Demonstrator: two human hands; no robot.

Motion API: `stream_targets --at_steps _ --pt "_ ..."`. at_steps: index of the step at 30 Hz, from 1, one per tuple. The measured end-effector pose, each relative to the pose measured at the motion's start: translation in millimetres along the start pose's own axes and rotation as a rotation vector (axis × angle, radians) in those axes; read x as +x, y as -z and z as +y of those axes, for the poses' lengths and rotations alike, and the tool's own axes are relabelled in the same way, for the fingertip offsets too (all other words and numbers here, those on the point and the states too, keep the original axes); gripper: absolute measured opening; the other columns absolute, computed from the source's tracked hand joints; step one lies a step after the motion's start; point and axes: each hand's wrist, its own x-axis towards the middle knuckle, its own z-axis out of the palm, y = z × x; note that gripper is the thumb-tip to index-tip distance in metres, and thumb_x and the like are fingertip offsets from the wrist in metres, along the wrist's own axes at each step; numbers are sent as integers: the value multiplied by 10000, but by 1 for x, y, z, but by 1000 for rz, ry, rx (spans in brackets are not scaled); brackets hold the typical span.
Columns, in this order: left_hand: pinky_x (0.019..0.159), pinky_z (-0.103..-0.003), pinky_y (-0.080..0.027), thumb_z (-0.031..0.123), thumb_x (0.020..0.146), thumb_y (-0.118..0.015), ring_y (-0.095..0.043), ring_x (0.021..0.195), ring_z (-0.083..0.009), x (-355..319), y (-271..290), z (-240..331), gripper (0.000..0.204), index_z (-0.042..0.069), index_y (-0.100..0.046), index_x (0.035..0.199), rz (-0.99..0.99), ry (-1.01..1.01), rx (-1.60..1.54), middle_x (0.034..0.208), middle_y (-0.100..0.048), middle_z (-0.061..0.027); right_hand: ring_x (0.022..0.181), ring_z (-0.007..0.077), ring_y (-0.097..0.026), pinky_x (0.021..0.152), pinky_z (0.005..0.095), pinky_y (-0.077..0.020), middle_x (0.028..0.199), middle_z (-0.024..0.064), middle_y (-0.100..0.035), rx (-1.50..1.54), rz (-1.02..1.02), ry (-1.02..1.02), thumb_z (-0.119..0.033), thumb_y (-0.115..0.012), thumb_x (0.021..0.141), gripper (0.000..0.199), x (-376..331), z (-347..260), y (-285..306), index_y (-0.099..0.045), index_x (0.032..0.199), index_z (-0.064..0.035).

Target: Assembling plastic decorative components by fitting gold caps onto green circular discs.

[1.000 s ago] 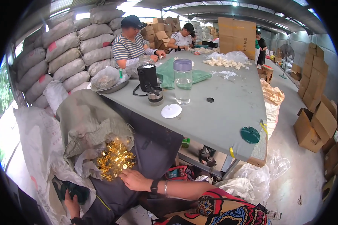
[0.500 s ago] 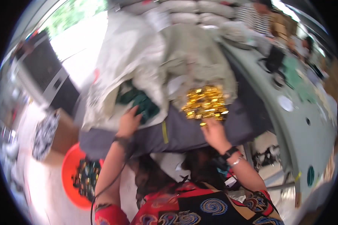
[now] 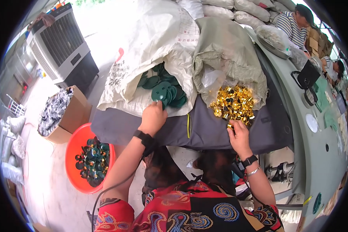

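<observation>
Dark green round discs (image 3: 166, 92) spill from the mouth of a white woven sack (image 3: 121, 92). My left hand (image 3: 153, 118) is at the near edge of this pile, its fingers closed on the rim of a green disc. To the right, a heap of small shiny gold metal pieces (image 3: 234, 102) lies at the mouth of a grey-green sack (image 3: 230, 50). At the heap's near edge, my right hand (image 3: 240, 137) pinches a small gold piece (image 3: 230, 125) between thumb and fingers. Both sacks rest on a dark grey cloth-covered surface (image 3: 162, 129).
An orange-red tub (image 3: 70, 164) on the floor at left holds green discs with gold pieces. Behind it stand a cardboard box (image 3: 75, 110) of grey-black material and an air cooler (image 3: 63, 42). A long pale green table (image 3: 297, 123) runs along the right. Two people sit beyond it.
The view has shifted, so the work surface sits higher and further right. My left hand now meets the disc edge; my right hand stays at the gold heap's near edge.
</observation>
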Motion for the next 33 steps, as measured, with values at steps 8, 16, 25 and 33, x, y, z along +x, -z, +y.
stream_targets --at_steps 8,16,25,33 --pt "589 -346 -536 -5 824 -517 -677 679 -247 -29 35 10 198 -6 -664 956 56 375 -873 776 -659 -104 816 173 -617 755 277 -493 939 75 -606 383 -45 -203 -34 -698 825 264 7 -25 18 -638 1081 -11" --pt "574 -300 -499 0 815 -494 -607 612 -229 -76 47 85 66 47 -512 772 -286 358 -1939 686 -571 -96 869 104 -597 763 235 -494 970 46 -578 988 -425 -68 6 -679 837 308 4 -116 20 -604 1136 -4" --pt "497 -262 -492 -84 758 -436 -597 543 -168 -88 50 110 140 21 -520 798 -408 469 -1899 703 -568 -58 802 172 -617 696 282 -504 941 77 -599 832 -411 112 -33 -671 857 266 2 -128 21 -595 1109 1" --pt "444 -217 -405 -91 788 -402 -593 503 -135 -93 42 112 185 39 -527 829 -358 483 -1838 676 -565 -30 836 321 -627 703 359 -507 972 145 -606 665 -359 268 -14 -662 826 305 3 -130 25 -572 1117 -7"
